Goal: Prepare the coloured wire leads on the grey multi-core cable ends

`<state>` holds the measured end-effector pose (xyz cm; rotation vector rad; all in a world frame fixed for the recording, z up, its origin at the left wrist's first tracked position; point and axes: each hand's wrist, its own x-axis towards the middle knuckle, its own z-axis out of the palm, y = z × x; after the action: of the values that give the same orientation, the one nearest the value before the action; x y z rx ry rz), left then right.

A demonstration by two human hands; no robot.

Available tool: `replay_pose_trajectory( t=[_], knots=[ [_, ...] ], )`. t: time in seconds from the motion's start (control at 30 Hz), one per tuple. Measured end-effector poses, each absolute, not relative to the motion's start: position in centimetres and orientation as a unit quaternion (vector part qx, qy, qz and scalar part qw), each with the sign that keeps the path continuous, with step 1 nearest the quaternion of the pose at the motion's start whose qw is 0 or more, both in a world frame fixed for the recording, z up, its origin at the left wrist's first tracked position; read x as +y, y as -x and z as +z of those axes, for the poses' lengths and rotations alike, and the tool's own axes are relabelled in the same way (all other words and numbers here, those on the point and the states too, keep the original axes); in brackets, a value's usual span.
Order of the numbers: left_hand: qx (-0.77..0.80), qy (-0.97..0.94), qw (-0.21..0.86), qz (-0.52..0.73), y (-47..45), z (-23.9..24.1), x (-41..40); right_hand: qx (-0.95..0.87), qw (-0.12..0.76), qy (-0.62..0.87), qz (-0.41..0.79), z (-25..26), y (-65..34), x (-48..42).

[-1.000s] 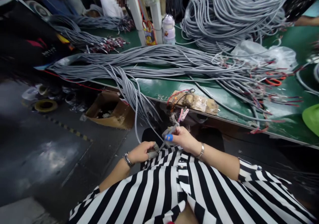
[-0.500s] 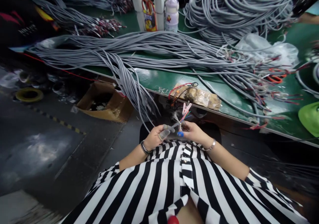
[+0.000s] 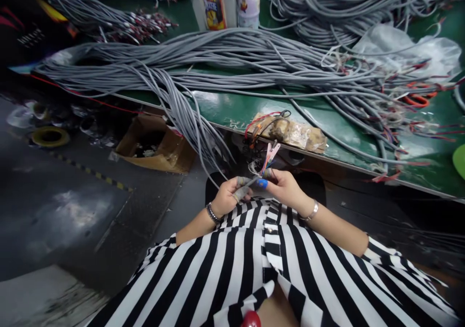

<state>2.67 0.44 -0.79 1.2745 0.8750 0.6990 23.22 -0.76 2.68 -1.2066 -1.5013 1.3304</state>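
Note:
Above my lap, my left hand [image 3: 229, 194] is closed around a grey cable [image 3: 250, 182], with grey covers on its thumb and finger. Just to the right, my right hand [image 3: 283, 187] pinches the same cable near its stripped end; a blue cover sits on the thumb. Coloured wires [image 3: 267, 166] and whitish frayed strands [image 3: 254, 167] fan out from that end, beyond my fingers. A pink clip [image 3: 271, 151] appears just behind the wires; whether it touches them I cannot tell. The fingertips of my right hand are partly hidden.
Bundles of grey cable [image 3: 225, 51] lie across the green table [image 3: 214, 108], some hanging over its front edge. A taped cardboard piece [image 3: 296, 134] sits at that edge. Orange-handled scissors [image 3: 417, 97] lie among wire ends. A cardboard box [image 3: 152, 160] stands below on the left.
My right hand has shifted slightly, its blue-covered thumb now lying up against the cable near the wires. The coloured wires point more upright. The whole view has tilted a little downward.

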Motion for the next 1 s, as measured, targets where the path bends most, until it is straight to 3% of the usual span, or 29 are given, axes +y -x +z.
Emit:
replay_pose_trajectory(
  t=[0.2,0.37,0.5,0.57,0.7,0.8,1.0],
  knots=[
    [0.398,-0.604,0.587,0.365,-4.0,0.7,1.5,-0.733,0.337,0.502,0.31,3.5,-23.4,-0.6],
    [0.451,-0.569,0.558,0.403,-4.2,0.6,1.9,-0.818,0.295,0.412,0.272,4.1,-24.0,-1.4],
    [0.426,-0.541,0.59,0.422,-3.4,0.5,1.7,-0.838,0.241,0.338,0.355,3.1,-25.0,-1.7],
    [0.409,-0.527,0.594,0.45,-2.8,0.5,1.7,-0.785,0.237,0.377,0.431,2.2,-25.5,-1.3],
    [0.389,-0.514,0.62,0.447,-1.9,0.4,1.5,-0.503,0.375,0.496,0.601,1.2,-25.4,-0.4],
    [0.382,-0.539,0.63,0.408,-1.8,0.1,1.2,-0.316,0.429,0.443,0.721,1.6,-24.7,-0.1],
    [0.375,-0.586,0.606,0.385,-2.2,0.0,1.0,-0.256,0.465,0.327,0.782,2.2,-23.1,-1.2]
  ],
)
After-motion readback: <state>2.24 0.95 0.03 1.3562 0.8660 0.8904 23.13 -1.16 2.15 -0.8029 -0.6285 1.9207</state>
